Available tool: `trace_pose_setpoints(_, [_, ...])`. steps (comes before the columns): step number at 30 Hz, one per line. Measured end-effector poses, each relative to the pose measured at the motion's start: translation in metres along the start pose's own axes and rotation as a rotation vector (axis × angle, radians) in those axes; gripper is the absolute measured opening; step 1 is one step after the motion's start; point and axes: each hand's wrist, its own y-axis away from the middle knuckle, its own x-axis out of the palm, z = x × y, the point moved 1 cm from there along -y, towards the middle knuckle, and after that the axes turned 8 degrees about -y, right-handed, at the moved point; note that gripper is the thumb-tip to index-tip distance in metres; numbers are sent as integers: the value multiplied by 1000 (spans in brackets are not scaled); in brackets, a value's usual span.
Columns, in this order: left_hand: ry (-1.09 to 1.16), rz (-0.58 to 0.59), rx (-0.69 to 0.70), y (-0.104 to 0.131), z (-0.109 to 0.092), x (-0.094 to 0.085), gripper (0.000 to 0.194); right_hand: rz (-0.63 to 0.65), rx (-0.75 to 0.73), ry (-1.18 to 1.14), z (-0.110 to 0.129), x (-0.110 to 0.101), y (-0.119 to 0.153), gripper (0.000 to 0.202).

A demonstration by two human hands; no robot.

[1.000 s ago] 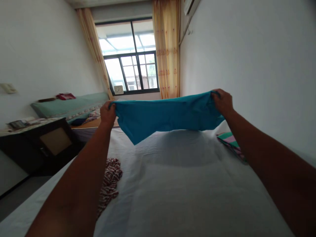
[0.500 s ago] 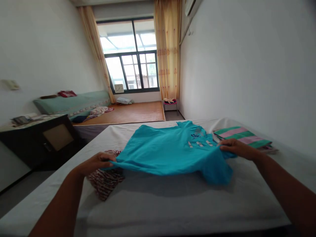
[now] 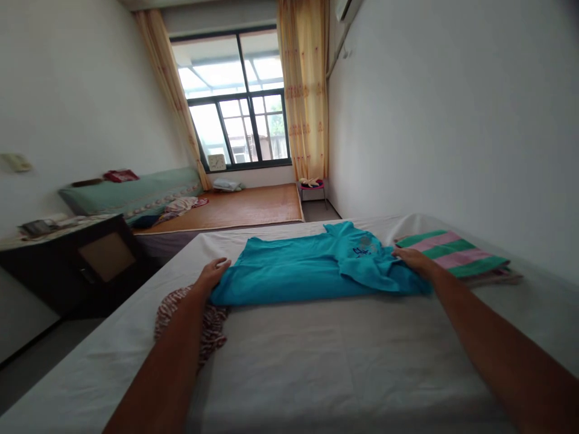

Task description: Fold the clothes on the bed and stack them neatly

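A turquoise T-shirt (image 3: 284,268) lies on the white-covered bed (image 3: 316,361), its near side folded over toward the far side in a long strip. At the hem end is my left hand (image 3: 215,274), fingers stretched out and resting at the cloth's edge. My right hand (image 3: 412,259) is closed on the shirt near the collar and sleeve, beside the dark printed lettering. Its fingertips are partly hidden in the folds. Under my left forearm lies a brown-and-white patterned cloth (image 3: 212,337), partly covered by the arm.
Folded green-and-pink striped cloth (image 3: 456,250) lies right of my right hand, near the wall. A dark cabinet (image 3: 67,265) stands at left. Beyond are another bed with a brown mat (image 3: 257,205), a small stool (image 3: 313,187) and a window with a clock (image 3: 217,162).
The shirt's near edge has been folded over away from me, so the small white labels no longer show. My left hand has moved forward and right and its fingers have loosened.
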Motion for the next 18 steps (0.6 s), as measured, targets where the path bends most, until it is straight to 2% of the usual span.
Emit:
trace_pose_setpoints(1, [-34, -37, -36, -5, 6, 5, 66, -23, 7, -24, -7, -1, -1, 55])
trace_pose_setpoints(3, [-75, -28, -76, -7, 18, 9, 68, 18, -6, -84, -20, -5, 5, 61])
trace_pose_setpoints(6, [-52, 78, -69, -2, 35, 7, 78, 175, -109, -70, -34, -13, 24, 75])
trace_pose_setpoints(9, [-21, 214, 21, 4, 42, 1, 88, 208, -167, 41, -38, -16, 34, 89])
trace_pose_setpoints(14, [-132, 276, 232, 1, 39, 1, 81, 151, -211, 110, -38, -16, 21, 65])
trace_pose_setpoints(18, [-208, 294, 275, -3, 38, 2, 72, 148, -212, 183, -47, -25, 11, 53])
